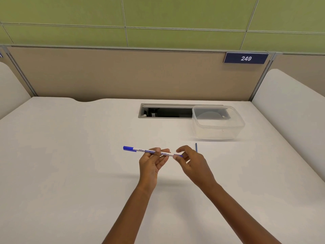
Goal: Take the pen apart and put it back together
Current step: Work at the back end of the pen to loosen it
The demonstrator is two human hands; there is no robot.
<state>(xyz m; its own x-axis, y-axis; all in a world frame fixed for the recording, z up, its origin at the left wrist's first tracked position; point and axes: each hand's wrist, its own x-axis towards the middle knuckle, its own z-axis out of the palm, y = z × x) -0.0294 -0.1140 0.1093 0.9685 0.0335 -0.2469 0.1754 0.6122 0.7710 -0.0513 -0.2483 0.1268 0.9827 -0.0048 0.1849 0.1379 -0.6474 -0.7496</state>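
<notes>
White-barrelled pen [151, 151] with blue cap at its left end, held above the tabletop [70, 164], long axis running left to right and dipping slightly toward the right; left hand [152, 162] pinched on the mid-barrel, right hand [189, 160] pinched on the blue right end. Thin blue rod [196, 147] lying on the tabletop just behind the right hand, pointing away. Clear plastic container [218, 123] farther back right, partly over the cable slot [167, 111]; broad bare surface left and front.
</notes>
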